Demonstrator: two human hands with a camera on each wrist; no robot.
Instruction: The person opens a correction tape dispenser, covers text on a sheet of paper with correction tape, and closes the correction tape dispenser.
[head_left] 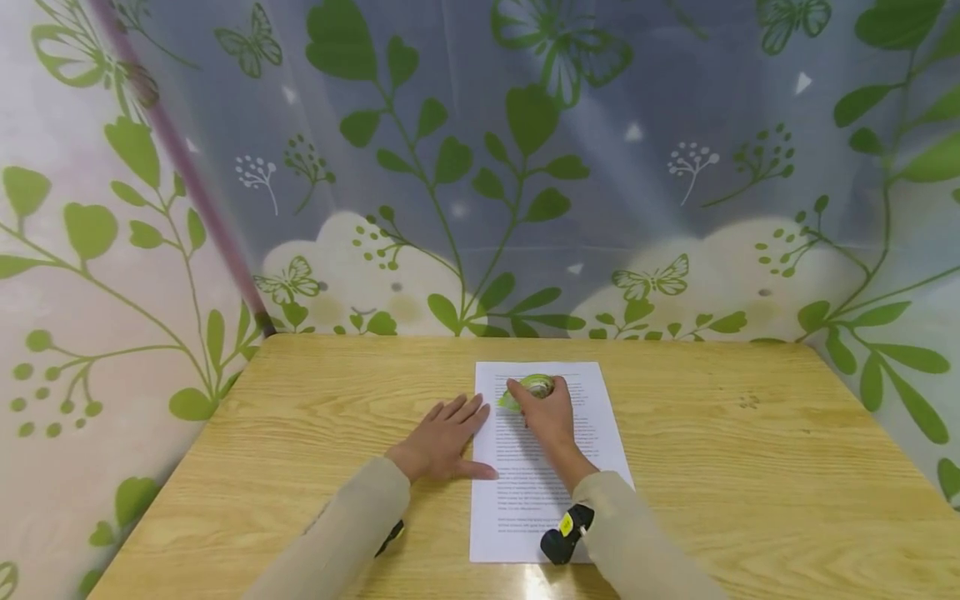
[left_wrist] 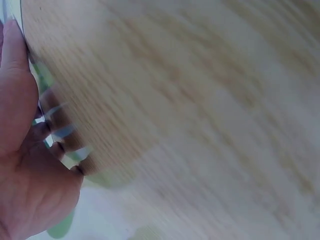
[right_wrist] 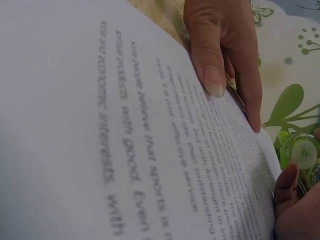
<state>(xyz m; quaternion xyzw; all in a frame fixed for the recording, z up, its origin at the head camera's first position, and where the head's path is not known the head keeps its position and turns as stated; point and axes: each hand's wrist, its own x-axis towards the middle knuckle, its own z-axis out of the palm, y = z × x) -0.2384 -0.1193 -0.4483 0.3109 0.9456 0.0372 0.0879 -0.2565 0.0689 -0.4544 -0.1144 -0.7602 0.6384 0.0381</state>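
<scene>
A sheet of printed paper (head_left: 551, 500) lies upright on the table in the head view, its lines of text also large in the right wrist view. My right hand (head_left: 551, 417) holds a green, see-through correction tape (head_left: 536, 382) between thumb and fingers over the sheet's upper part. Its round inner wheel shows in the right wrist view, where the correction tape (right_wrist: 303, 152) sits at the right edge. My left hand (head_left: 442, 442) rests with fingers spread at the sheet's left edge, its thumb reaching onto the paper.
The light wooden table (head_left: 750, 467) extends on both sides of the sheet. Behind it hangs a curtain (head_left: 465, 167) with green leaves and butterflies, and more patterned cloth borders the left and right sides. A black wrist device (head_left: 566, 533) is at the right sleeve.
</scene>
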